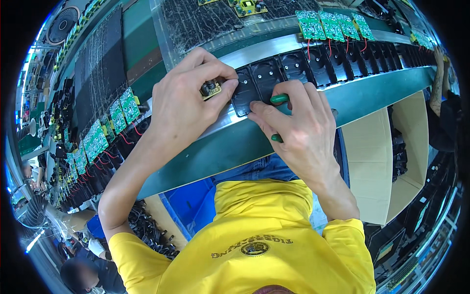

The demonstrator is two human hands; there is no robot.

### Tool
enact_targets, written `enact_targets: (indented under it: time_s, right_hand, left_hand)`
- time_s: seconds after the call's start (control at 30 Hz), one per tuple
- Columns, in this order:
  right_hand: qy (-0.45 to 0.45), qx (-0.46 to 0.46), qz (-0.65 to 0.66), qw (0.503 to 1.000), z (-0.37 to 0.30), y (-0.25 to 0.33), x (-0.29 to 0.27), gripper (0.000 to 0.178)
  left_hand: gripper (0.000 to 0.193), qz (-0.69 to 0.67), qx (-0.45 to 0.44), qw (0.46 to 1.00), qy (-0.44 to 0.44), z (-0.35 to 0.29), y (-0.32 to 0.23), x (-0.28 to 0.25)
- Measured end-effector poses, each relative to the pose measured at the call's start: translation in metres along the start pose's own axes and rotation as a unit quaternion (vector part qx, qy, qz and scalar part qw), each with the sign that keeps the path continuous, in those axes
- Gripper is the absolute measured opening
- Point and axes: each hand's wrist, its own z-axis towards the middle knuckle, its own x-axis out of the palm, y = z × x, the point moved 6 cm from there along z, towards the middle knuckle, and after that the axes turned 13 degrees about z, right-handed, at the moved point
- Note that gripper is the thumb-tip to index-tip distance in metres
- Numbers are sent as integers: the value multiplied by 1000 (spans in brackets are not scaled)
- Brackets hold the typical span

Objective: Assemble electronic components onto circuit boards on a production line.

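My left hand point(188, 95) is closed, thumb and fingers pinching at the left edge of a black plastic casing point(246, 95). A small circuit board point(211, 90) with dark components shows in its grip. My right hand point(301, 130) is closed round a tool with green handles point(279, 98), perhaps pliers or cutters; its working end is hidden. The thumb and forefinger of that hand touch the lower right edge of the same casing. More black casings point(296, 67) stand side by side in a row along a metal rail, running off to the right.
Green circuit boards point(310, 25) with red wires lie beyond the row, and others point(95, 138) line the left. A scratched black mat point(196, 24) lies at the back. An open cardboard box point(367, 169) stands lower right. Another person's arm point(436, 85) reaches in at far right.
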Motion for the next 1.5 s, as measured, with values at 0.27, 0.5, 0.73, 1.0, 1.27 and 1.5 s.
enact_targets:
  time_s: [0.27, 0.5, 0.73, 1.0, 1.27, 1.5]
  right_hand:
    - [2, 14, 24, 1000, 0, -2, 1, 14]
    - [0, 16, 34, 999, 0, -2, 1, 13]
    - [2, 17, 26, 1000, -1, -3, 1, 12]
    - [25, -31, 4, 999, 11, 3, -7, 29]
    - [-135, 105, 695, 699, 81, -9, -13, 32]
    - [-118, 92, 778, 611, 92, -36, 24, 42]
  left_hand:
    - [4, -3, -35, 999, 17, 7, -7, 1]
    - [5, 41, -16, 999, 16, 9, -9, 1]
    - [5, 111, 45, 993, -19, 13, -18, 2]
    - [5, 144, 78, 986, -33, 13, -24, 3]
    - [6, 147, 46, 988, 29, 12, -25, 1]
    - [6, 134, 48, 990, 14, 12, -18, 6]
